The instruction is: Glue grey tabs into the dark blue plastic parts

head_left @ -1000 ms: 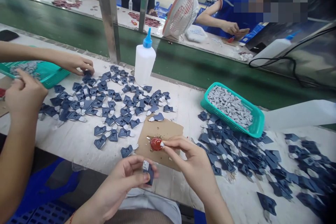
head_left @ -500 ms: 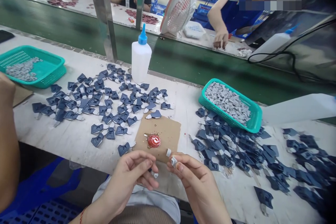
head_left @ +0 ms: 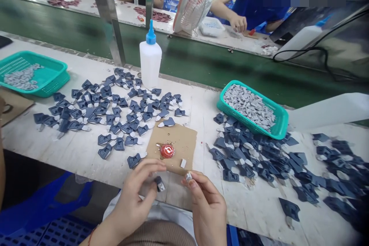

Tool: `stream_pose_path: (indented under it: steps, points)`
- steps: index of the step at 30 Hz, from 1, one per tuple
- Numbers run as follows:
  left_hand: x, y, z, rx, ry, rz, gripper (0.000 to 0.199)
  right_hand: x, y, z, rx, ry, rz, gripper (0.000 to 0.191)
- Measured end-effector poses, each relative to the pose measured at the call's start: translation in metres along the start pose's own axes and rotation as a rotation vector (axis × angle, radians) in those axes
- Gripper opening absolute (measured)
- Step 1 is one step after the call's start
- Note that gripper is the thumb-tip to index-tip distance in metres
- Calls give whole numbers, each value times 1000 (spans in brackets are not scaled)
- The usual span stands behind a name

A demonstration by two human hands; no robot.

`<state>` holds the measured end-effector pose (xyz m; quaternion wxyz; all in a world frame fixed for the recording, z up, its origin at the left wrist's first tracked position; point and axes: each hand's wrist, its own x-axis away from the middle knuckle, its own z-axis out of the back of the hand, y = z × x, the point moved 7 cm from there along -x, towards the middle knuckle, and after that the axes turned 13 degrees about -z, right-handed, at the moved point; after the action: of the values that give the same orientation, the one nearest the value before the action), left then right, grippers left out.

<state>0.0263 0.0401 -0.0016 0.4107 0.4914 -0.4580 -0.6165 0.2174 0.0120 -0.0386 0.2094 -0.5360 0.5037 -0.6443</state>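
My left hand point(head_left: 138, 192) holds a dark blue plastic piece with a light grey end point(head_left: 159, 184) near the table's front edge. Its thumb and index finger stand apart, and the fingers behind the piece are mostly hidden. Pinched in the fingertips of my right hand point(head_left: 208, 200) is a small light grey plastic piece point(head_left: 188, 177). Just beyond my hands lies a brown cardboard square point(head_left: 187, 138). On it are a glossy red round thing point(head_left: 167, 150), wet-looking around its rim, and another small grey piece point(head_left: 183, 163).
Many dark blue pieces with pale ends point(head_left: 115, 109) spread over the table at left, with another heap point(head_left: 245, 157) at right. Green baskets of grey pieces stand left point(head_left: 54, 80) and right point(head_left: 284, 123). A white bottle with blue nozzle point(head_left: 150, 59) stands behind. Co-workers sit opposite.
My left hand has opened its thumb and index finger and turned, so more of the dark blue piece shows. My right hand has shifted slightly, still pinching the grey piece.
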Motion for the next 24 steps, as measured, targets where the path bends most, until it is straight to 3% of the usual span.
stream_pose_path:
  steps: [3, 5, 7, 9, 13, 19, 24]
  points:
    - [-3, 2, -5, -149, -308, -66, 50, 1, 2, 4, 46, -28, -13, 23]
    - [-4, 1, -8, -154, -395, -75, 41, 3, 1, 4, 64, -54, -22, 21]
    - [-6, 0, -8, -102, -350, -27, 29, 6, 0, 3, 66, -98, -31, 19]
    - [-6, -4, -9, 18, -232, 102, 19, 10, -2, 0, 56, -146, -49, 18]
    - [0, -2, -26, 294, -118, 308, 13, 16, -10, -3, 31, -211, -88, 14]
    - [2, 4, -38, 450, -79, 388, 13, 22, -35, -8, 96, -291, -3, 6]
    - [2, 4, -38, 439, -77, 369, 12, 27, -44, -12, 207, -362, 101, 6]
